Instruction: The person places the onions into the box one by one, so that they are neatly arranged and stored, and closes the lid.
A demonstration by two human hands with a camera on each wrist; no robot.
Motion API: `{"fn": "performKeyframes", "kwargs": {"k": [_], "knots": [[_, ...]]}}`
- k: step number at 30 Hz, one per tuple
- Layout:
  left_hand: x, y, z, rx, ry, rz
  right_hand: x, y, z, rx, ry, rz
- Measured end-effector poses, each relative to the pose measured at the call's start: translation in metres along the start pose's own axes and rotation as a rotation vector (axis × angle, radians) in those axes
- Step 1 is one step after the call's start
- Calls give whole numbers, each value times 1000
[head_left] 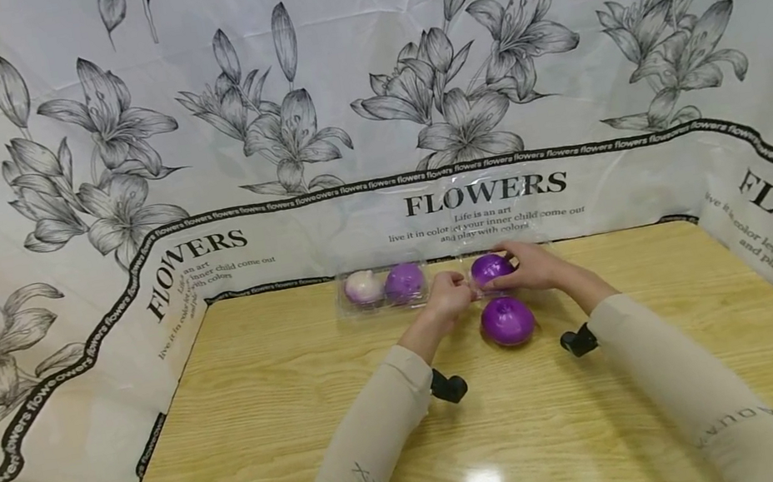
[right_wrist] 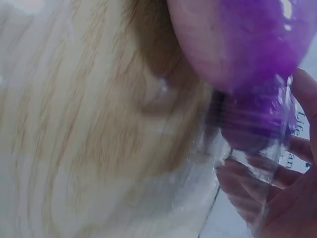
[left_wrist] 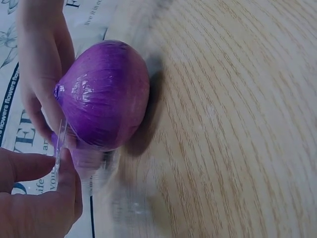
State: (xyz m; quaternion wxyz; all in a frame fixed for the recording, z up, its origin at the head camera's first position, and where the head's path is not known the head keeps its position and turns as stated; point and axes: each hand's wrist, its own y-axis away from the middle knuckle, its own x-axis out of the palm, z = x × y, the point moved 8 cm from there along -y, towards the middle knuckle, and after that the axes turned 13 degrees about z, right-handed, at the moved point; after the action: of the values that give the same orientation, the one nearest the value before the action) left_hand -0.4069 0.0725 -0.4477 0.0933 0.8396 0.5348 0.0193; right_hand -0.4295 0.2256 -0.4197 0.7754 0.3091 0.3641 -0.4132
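Observation:
A clear plastic container (head_left: 486, 294) stands at the back of the table with a purple onion (head_left: 490, 269) in it. My left hand (head_left: 451, 294) pinches the container's thin edge between thumb and fingers; the left wrist view shows the clear rim (left_wrist: 61, 141) in that pinch. My right hand (head_left: 531, 267) holds the onion in the container, thumb on the near side and fingers over its far side. In the right wrist view, clear plastic partly covers that onion (right_wrist: 255, 119) and the fingers. A second purple onion (head_left: 508, 321) rests on the table in front of both hands.
Left of my left hand, another clear container (head_left: 346, 308) holds a whitish onion (head_left: 364, 288) and a purple onion (head_left: 405, 283). The wooden table (head_left: 304, 389) ends at a flower-printed cloth (head_left: 325, 234) behind. Black wrist mounts (head_left: 447, 385) hang below both forearms.

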Motion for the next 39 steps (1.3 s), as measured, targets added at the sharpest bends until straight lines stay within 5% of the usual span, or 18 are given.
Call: {"fn": "performKeyframes", "kwargs": {"k": [26,39], "knots": [[3,5,-1,-8,66,-13,-27,85,19,-103,112,-17],[4,4,1,-16,80,-19,-11,109,22,-123,36,-36]]}}
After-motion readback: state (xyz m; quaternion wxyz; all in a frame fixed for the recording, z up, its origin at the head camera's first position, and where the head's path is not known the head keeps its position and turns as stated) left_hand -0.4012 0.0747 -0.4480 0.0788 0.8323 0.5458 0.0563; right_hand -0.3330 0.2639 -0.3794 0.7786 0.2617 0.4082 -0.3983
